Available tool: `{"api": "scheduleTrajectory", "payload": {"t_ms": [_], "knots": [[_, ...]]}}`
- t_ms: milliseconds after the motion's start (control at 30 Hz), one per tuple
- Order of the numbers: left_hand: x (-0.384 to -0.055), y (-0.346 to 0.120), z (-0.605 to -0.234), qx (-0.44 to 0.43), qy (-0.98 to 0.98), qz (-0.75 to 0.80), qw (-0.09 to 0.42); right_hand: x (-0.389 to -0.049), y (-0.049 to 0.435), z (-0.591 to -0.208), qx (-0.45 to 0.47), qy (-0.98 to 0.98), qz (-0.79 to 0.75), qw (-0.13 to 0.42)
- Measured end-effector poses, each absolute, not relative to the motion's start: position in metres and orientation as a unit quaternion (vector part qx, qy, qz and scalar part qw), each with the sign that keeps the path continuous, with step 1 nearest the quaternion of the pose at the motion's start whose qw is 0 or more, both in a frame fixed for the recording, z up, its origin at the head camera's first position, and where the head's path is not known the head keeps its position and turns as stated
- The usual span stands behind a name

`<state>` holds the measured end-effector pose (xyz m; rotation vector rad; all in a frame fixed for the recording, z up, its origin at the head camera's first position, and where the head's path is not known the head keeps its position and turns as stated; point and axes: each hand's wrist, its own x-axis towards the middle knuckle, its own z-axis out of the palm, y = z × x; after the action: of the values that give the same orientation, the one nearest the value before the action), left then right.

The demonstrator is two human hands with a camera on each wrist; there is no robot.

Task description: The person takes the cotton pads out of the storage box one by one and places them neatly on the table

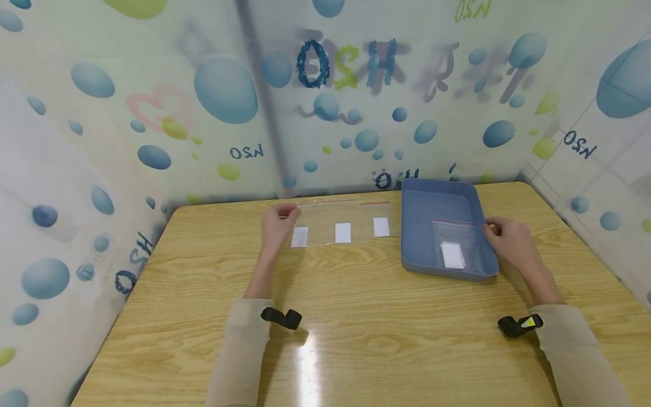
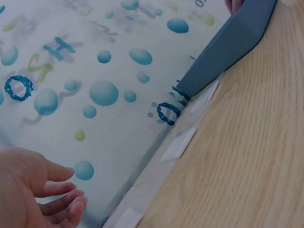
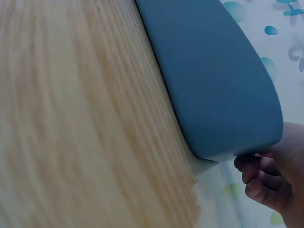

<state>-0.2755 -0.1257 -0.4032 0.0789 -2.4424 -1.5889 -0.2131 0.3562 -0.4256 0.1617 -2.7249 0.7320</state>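
Note:
My left hand [image 1: 277,226] hovers at the upper left corner of the leftmost clear zip bag [image 1: 315,217]. In the left wrist view its thumb and loosely bent fingers [image 2: 59,194] stand apart with nothing between them. White rectangles [image 1: 343,233] show in the row of zip bags, which lie flat along the table's back. At the right, my right hand [image 1: 511,240] holds the side wall of a blue-grey tray [image 1: 439,195]; the tray partly hides its grip in the right wrist view. Inside the tray lie zip bags [image 1: 460,232] with white rectangles, overlapping.
The wooden table [image 1: 346,311] extends in front of both hands. A patterned wall covering [image 1: 213,152] stands close behind its back edge and along both sides. Each wrist carries a black camera mount [image 1: 282,318].

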Motion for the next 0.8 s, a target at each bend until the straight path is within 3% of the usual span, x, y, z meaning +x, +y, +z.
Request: {"api": "scheduleTrajectory", "payload": {"t_ms": [333,800], "knots": [[-0.270,-0.107,-0.391,-0.009,-0.814,-0.571,0.105,-0.213,0.357,-0.427,0.056,-0.952,0.257,0.157],[-0.260,-0.073,-0.380,-0.049,-0.798,-0.599,0.055,-0.213,0.357,-0.427,0.061,-0.951,0.259,0.155]]}}
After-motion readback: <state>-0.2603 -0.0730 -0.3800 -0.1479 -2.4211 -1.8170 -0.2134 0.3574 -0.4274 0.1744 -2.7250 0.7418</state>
